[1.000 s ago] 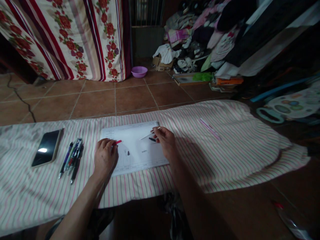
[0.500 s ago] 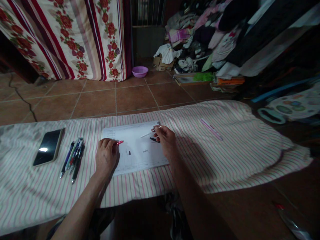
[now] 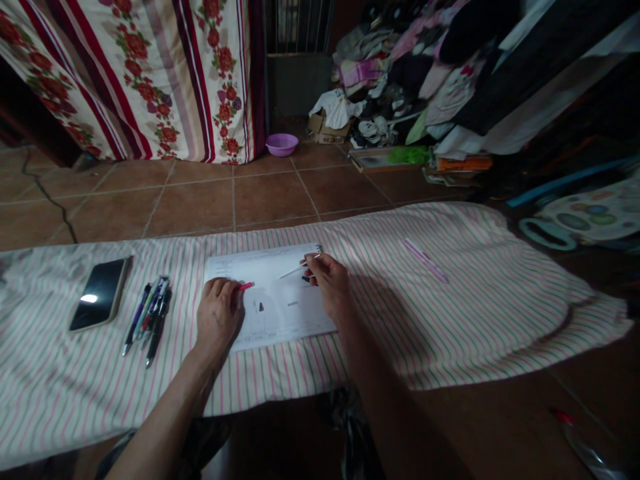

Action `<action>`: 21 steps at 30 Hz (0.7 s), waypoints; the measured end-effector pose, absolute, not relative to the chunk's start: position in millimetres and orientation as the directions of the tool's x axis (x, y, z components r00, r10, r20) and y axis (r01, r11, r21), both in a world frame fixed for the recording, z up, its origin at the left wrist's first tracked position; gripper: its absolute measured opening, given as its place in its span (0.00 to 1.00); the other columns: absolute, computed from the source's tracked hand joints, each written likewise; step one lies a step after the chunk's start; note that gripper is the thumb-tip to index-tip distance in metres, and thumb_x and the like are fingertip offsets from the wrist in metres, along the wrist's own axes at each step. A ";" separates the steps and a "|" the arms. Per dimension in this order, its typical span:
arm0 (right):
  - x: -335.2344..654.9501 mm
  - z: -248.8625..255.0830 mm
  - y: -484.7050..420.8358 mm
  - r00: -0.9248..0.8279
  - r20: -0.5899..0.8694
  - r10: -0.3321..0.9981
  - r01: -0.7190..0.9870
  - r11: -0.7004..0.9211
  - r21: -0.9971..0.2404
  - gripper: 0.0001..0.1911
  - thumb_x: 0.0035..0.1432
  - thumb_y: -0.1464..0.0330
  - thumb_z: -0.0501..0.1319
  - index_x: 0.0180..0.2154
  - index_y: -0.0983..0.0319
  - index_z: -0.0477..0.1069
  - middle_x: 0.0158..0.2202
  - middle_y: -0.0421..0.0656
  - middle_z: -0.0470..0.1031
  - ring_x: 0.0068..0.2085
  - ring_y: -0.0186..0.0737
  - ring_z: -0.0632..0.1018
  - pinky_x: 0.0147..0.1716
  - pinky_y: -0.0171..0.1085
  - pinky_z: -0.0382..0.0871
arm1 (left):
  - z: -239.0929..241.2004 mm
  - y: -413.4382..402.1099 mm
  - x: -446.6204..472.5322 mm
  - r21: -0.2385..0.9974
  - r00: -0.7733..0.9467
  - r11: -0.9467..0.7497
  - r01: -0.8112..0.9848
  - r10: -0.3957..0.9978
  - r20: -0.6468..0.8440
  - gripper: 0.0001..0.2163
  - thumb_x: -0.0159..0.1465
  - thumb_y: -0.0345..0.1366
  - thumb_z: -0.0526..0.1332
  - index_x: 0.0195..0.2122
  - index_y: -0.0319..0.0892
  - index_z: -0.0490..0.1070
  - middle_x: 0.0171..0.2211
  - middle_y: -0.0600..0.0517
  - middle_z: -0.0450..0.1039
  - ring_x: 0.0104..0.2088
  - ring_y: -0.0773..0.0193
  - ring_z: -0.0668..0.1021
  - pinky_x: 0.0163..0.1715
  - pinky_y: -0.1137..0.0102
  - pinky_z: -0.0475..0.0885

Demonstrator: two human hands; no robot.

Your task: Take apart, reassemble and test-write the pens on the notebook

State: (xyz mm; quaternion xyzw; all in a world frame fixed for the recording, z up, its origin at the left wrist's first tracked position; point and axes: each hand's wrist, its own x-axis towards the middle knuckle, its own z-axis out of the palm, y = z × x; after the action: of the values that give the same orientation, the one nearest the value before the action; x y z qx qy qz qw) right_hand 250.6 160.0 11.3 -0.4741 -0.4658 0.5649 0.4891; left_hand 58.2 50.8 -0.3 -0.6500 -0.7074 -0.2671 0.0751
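Note:
A white printed sheet (image 3: pixel 273 303) lies on a striped cloth (image 3: pixel 450 307) over a low table. My left hand (image 3: pixel 219 317) rests on the sheet's left part, fingers closed round a small red-tipped item (image 3: pixel 246 286). My right hand (image 3: pixel 330 283) sits at the sheet's upper right corner, pinching a thin white pen (image 3: pixel 295 270). A small dark piece (image 3: pixel 306 279) lies under its fingertips.
A phone (image 3: pixel 99 303) and several pens (image 3: pixel 149 319) lie on the cloth at the left. A pink pen (image 3: pixel 425 259) lies to the right. Beyond are a tiled floor, a flowered curtain (image 3: pixel 150 73), a purple bowl (image 3: pixel 281 143) and a heap of clothes (image 3: pixel 400 73).
Both hands have stayed on the sheet. The red-tipped item in my left hand has shifted a little to the right; the view has drifted slightly.

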 end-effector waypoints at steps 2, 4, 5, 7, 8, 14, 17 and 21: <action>247.9 9.5 159.2 -0.086 -0.077 0.993 -0.104 -0.086 -0.991 0.15 0.45 0.57 0.63 0.29 0.62 0.71 0.29 0.42 0.76 0.24 0.31 0.73 0.18 0.29 0.61 | -0.7 50.5 59.5 0.282 -0.141 0.006 0.959 0.877 0.460 0.08 0.60 0.30 0.53 0.36 0.39 0.70 0.33 0.45 0.71 0.39 0.54 0.69 0.40 0.60 0.68; 245.1 8.1 158.0 -0.102 -0.075 0.992 -0.094 -0.084 -0.992 0.15 0.45 0.57 0.62 0.30 0.62 0.71 0.29 0.43 0.77 0.25 0.32 0.74 0.18 0.29 0.62 | -0.9 50.1 60.7 0.285 -0.139 0.000 0.958 0.873 0.467 0.08 0.60 0.30 0.53 0.36 0.40 0.70 0.34 0.45 0.71 0.40 0.54 0.69 0.40 0.60 0.69; 243.6 7.6 157.3 -0.110 -0.071 0.991 -0.091 -0.081 -0.993 0.15 0.45 0.57 0.62 0.30 0.62 0.71 0.29 0.43 0.77 0.25 0.32 0.74 0.19 0.29 0.62 | -0.8 49.9 61.3 0.288 -0.138 -0.004 0.958 0.872 0.470 0.08 0.60 0.30 0.53 0.36 0.41 0.70 0.34 0.45 0.71 0.40 0.54 0.69 0.40 0.60 0.69; 241.0 7.0 155.9 -0.127 -0.056 0.990 -0.086 -0.067 -0.994 0.14 0.46 0.58 0.62 0.30 0.62 0.71 0.30 0.43 0.77 0.25 0.32 0.75 0.19 0.30 0.63 | -0.2 49.7 62.5 0.294 -0.136 -0.010 0.956 0.873 0.469 0.08 0.60 0.31 0.53 0.37 0.41 0.71 0.35 0.46 0.71 0.41 0.55 0.70 0.41 0.60 0.69; 239.8 7.0 155.2 -0.133 -0.048 0.990 -0.084 -0.060 -0.995 0.14 0.47 0.58 0.62 0.29 0.62 0.71 0.30 0.43 0.77 0.25 0.33 0.75 0.19 0.30 0.63 | 0.2 49.7 63.1 0.298 -0.139 -0.008 0.955 0.873 0.467 0.08 0.61 0.31 0.53 0.37 0.41 0.71 0.35 0.46 0.71 0.41 0.55 0.70 0.41 0.60 0.69; 233.9 10.5 151.8 -0.145 -0.073 0.987 -0.123 -0.092 -0.988 0.12 0.46 0.59 0.62 0.29 0.62 0.70 0.29 0.42 0.76 0.28 0.35 0.77 0.20 0.30 0.66 | -0.2 50.8 65.1 0.296 -0.129 -0.019 0.955 0.871 0.474 0.08 0.61 0.33 0.54 0.36 0.41 0.71 0.36 0.45 0.72 0.43 0.54 0.70 0.43 0.60 0.69; 231.0 12.4 149.9 -0.169 -0.097 0.981 -0.145 -0.122 -0.982 0.12 0.46 0.60 0.62 0.30 0.62 0.70 0.29 0.42 0.76 0.29 0.35 0.77 0.22 0.30 0.68 | -1.3 50.8 65.5 0.295 -0.119 -0.033 0.955 0.868 0.483 0.08 0.61 0.33 0.54 0.37 0.40 0.71 0.36 0.45 0.72 0.45 0.54 0.69 0.45 0.59 0.68; 227.0 12.7 147.6 -0.188 -0.101 0.977 -0.139 -0.128 -0.982 0.12 0.47 0.60 0.62 0.30 0.62 0.71 0.29 0.42 0.76 0.30 0.36 0.78 0.23 0.31 0.69 | -1.5 50.2 66.0 0.298 -0.115 -0.040 0.954 0.867 0.485 0.08 0.61 0.33 0.54 0.37 0.39 0.71 0.36 0.45 0.73 0.45 0.54 0.69 0.46 0.59 0.68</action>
State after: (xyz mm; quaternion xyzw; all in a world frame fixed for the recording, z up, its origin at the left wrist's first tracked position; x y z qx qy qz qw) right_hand 227.0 147.6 12.7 -0.4416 -0.4741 0.6077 0.4593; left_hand 66.0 50.2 -1.5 -0.6610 -0.6887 -0.2884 0.0751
